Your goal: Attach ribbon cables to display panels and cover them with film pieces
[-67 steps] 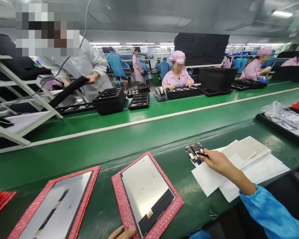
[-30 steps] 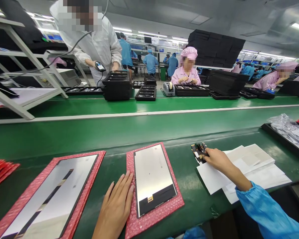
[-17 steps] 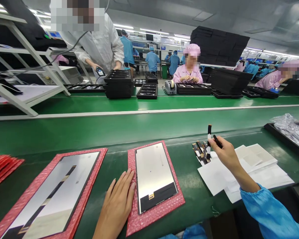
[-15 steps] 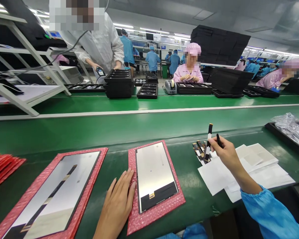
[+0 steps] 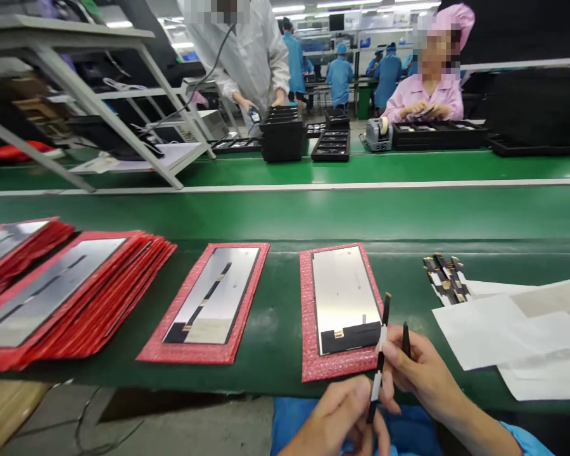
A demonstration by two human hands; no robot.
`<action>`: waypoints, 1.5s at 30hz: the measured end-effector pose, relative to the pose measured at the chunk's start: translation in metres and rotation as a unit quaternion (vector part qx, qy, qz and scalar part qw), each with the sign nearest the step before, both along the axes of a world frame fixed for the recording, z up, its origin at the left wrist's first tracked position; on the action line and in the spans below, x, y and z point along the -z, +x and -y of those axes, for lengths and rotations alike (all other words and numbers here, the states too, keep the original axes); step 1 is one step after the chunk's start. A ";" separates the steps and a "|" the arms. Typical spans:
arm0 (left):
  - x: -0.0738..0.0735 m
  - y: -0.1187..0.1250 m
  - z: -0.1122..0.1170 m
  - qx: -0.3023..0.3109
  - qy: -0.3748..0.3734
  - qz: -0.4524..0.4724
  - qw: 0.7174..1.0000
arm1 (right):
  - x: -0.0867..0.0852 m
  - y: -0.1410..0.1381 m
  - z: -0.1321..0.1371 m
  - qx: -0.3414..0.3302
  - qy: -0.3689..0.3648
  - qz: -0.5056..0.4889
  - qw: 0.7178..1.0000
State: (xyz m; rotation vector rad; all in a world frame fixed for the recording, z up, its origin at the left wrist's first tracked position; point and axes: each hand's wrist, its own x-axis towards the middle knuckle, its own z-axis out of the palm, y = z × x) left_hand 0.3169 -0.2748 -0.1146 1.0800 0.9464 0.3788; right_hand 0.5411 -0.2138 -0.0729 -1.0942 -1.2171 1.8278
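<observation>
A thin black-and-white flex cable stands nearly upright between my two hands, close to the table's front edge. My left hand pinches its lower part. The fingers of my right hand close on its middle, and a slim black pen-like tool also sticks out of that hand. Just beyond lies an LCD panel with a black lower strip, on a pink bubble-wrap bag. To its left, a second LCD panel bears a flex cable along its face.
Several flex cables lie at the right beside white paper sheets. Stacked red bags with panels fill the left. Across the green bench are black trays, a tape dispenser, a grey rack and co-workers.
My right hand has brought the flex cable from the pile towards me. My left hand has left the bubble-wrap bag's edge and now grips the cable too. The view has swung left.
</observation>
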 end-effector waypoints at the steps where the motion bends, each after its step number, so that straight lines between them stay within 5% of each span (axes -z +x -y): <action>1: 0.002 0.008 0.004 0.002 -0.048 0.048 0.998 | 0.005 -0.001 0.003 -0.001 -0.010 -0.005 1.000; 6: -0.001 0.014 0.015 -0.082 -0.088 0.102 0.988 | 0.017 0.006 0.005 0.023 -0.029 0.029 0.999; 11: -0.002 0.007 0.019 -0.123 0.092 -0.048 0.987 | 0.006 0.013 0.002 -0.008 0.001 0.086 0.996; 16: -0.010 -0.002 0.015 -0.045 0.214 -0.187 0.958 | -0.014 0.014 -0.015 -0.109 0.006 0.132 0.985; 19: -0.020 -0.011 0.009 -0.027 0.287 -0.272 0.918 | -0.023 0.018 -0.033 -0.137 0.021 0.144 0.980; 24: -0.025 -0.031 -0.009 -0.175 0.450 -0.433 0.761 | -0.038 0.020 -0.071 -0.011 0.097 0.202 0.974; 26: -0.021 -0.040 -0.016 -0.179 0.477 -0.462 0.726 | -0.041 0.014 -0.086 -0.011 0.116 0.218 0.969; 34: -0.012 -0.065 -0.021 -0.122 0.479 -0.475 0.728 | -0.028 -0.021 -0.122 -0.179 0.130 0.209 0.953; 40: -0.009 -0.080 -0.024 -0.160 0.578 -0.408 0.688 | -0.023 -0.034 -0.125 -0.187 0.151 0.235 0.942; 45: -0.004 -0.070 -0.021 -0.108 0.640 -0.409 0.641 | -0.026 -0.041 -0.124 -0.170 0.150 0.231 0.946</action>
